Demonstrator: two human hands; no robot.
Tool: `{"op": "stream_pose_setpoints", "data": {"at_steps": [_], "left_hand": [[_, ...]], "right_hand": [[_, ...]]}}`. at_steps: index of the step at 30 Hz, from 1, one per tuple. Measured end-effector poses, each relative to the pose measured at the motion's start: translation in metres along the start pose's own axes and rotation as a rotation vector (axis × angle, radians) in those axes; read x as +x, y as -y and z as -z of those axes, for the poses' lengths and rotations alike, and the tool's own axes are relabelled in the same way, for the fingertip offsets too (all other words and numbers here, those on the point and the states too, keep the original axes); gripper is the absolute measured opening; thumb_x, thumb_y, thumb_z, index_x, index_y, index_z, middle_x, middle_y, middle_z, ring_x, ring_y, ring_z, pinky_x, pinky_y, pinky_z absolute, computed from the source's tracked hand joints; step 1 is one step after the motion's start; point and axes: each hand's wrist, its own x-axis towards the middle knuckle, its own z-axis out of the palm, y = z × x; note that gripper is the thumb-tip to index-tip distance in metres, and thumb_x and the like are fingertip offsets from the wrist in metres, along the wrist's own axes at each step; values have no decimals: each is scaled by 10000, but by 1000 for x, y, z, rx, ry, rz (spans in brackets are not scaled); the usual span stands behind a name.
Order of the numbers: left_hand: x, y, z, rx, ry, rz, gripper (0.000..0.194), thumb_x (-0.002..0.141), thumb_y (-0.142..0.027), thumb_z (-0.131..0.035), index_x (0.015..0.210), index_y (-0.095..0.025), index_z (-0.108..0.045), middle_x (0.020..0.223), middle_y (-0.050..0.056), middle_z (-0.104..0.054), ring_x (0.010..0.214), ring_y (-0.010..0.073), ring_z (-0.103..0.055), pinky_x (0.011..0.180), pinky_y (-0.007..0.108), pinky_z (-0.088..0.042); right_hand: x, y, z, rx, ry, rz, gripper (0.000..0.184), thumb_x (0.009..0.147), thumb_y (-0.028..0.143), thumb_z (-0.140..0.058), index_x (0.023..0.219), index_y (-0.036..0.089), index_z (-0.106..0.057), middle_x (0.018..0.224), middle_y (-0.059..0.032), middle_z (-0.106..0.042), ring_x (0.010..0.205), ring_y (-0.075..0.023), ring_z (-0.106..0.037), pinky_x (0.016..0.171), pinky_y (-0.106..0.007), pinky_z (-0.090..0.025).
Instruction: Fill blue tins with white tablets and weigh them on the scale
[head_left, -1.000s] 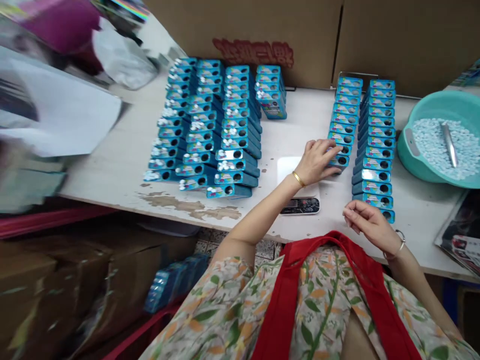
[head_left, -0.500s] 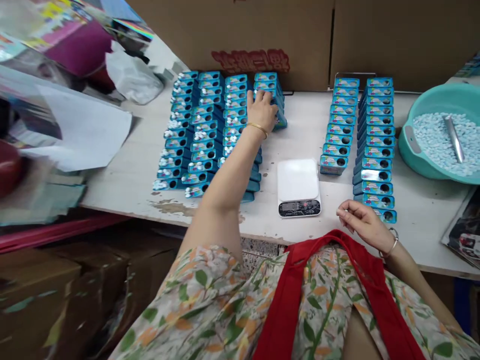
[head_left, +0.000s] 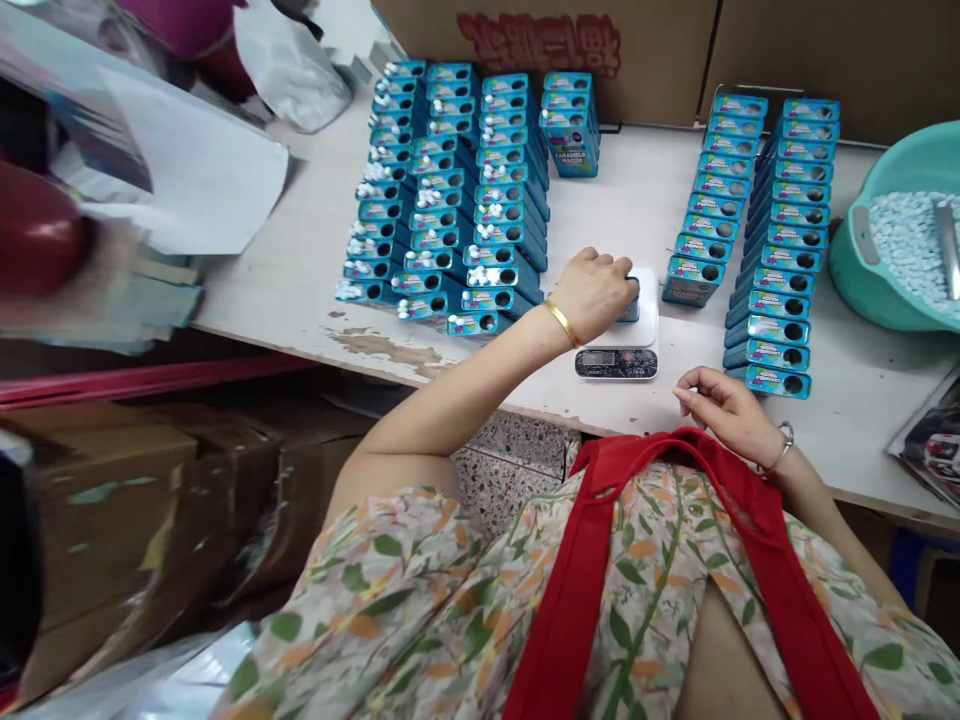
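My left hand (head_left: pixel 596 295), with a gold bangle at the wrist, is closed on a small blue candy tin (head_left: pixel 632 308) over the white scale (head_left: pixel 646 325). The hand hides most of the tin. In front of me, my right hand (head_left: pixel 724 408) hovers near the table edge with curled fingers, thumb against forefinger; what the pinch holds, if anything, is too small to name. Right of the scale stands a row of blue tins with round holes (head_left: pixel 696 280). A longer row of tins (head_left: pixel 780 330) runs beside it.
Several rows of blue tins topped with small white candies (head_left: pixel 450 240) stand on the left. A shorter row (head_left: pixel 571 145) is at the back. A turquoise basin (head_left: pixel 862 285) of candies with a metal scoop is at right. Cardboard (head_left: pixel 660 70) backs the table.
My left hand went from the right-hand tins to the short back row, then came to the scale, where a tin now shows under it. My right hand has stayed nearly in place.
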Motion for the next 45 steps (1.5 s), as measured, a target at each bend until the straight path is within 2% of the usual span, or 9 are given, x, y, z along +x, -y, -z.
{"op": "stream_pose_setpoints", "data": {"at_steps": [4,8,13,17,21,26,32,39,45], "left_hand": [[-12,3,25,-80,-173,71,212,925,-421,-669,1011,-228,-662,983,71,-658,980,289,-647,986,499,-492],[-60,15,44,-236,-342,240,285,977,-493,-616,1081,-229,-633,1008,69,-674,955,247,-657,936,438,-535],[-123,22,1,-449,-442,445,247,980,-446,-593,1077,-225,-641,895,35,-711,796,165,-657,759,310,-567],[-143,15,-44,-615,-441,541,236,945,-402,-621,1086,-215,-650,835,20,-708,712,137,-666,683,269,-561],[-143,10,-57,-635,-448,567,228,949,-368,-618,1107,-207,-650,857,26,-719,723,138,-672,705,276,-573],[-129,9,-48,-551,-523,507,270,1011,-429,-571,1136,-205,-656,902,37,-722,779,138,-670,763,277,-577],[-107,-2,-43,-430,-657,345,390,1058,-491,-493,1230,-175,-643,1066,97,-729,1009,194,-689,929,353,-562],[-92,-11,-54,-187,-568,312,673,979,-724,-461,1460,-263,-555,1564,140,-527,1514,330,-415,1254,546,-297],[-70,-27,-53,-188,-483,277,700,979,-721,-456,1509,-267,-511,1633,133,-455,1607,339,-250,1310,617,-85]], "right_hand": [[-5,-3,5,-39,-39,15,513,875,702,-656,912,193,-609,708,1,-623,530,-98,-492,512,-242,-410],[-2,-5,8,-126,-56,38,492,898,682,-643,903,190,-618,709,-6,-626,532,-99,-486,514,-243,-404],[8,1,3,-279,-28,64,403,957,593,-606,933,192,-623,717,-8,-637,566,-113,-508,552,-252,-396],[20,21,2,-421,-37,119,326,989,524,-586,964,201,-623,713,-6,-634,567,-123,-501,569,-265,-377],[42,49,5,-591,-122,310,238,995,450,-598,954,217,-625,712,-11,-610,610,-152,-518,611,-292,-389],[89,77,2,-762,-189,518,181,997,402,-595,988,226,-638,802,-47,-630,776,-215,-596,733,-339,-463],[131,90,-9,-993,-145,421,278,1003,369,-562,1219,203,-617,967,-98,-700,934,-287,-652,842,-423,-522],[128,75,1,-982,-206,440,386,1071,371,-357,1309,212,-617,1178,-164,-712,1122,-322,-662,982,-486,-526],[128,55,4,-867,-165,404,384,1063,345,-375,1176,166,-696,930,-133,-737,926,-279,-698,884,-412,-545]]}}
